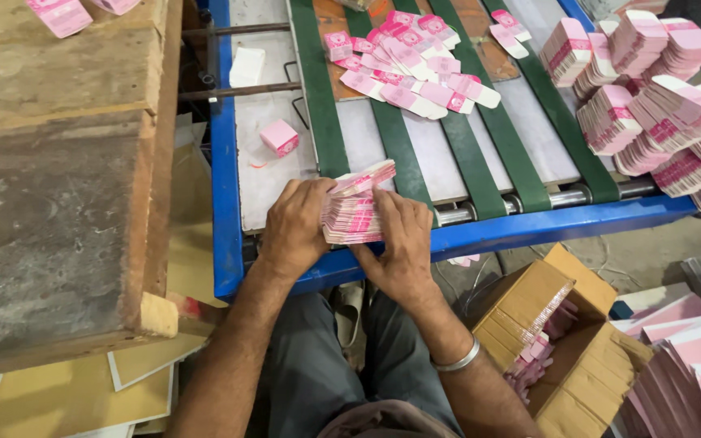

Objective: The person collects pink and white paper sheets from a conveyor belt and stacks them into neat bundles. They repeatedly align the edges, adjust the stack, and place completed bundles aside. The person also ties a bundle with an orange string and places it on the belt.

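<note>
Blue-framed conveyor table (225, 162), pale grey deck, four green belts (395, 138) running lengthwise toward a steel roller (480, 212) at the near edge. Loose fan of flat pink-and-white cartons (415, 69) on the belts at 12 o'clock, overlapping. Squared stack of the same cartons (354, 207) on the deck at the near edge, centre, clasped between the left hand (294, 227) and right hand (403, 243). One folded pink box (279, 138) alone on the deck at 10 o'clock from the stack; a white box (247, 66) farther up, at 11. Bundled cartons (659, 105) piled at 2 o'clock, off the right rail.
</note>
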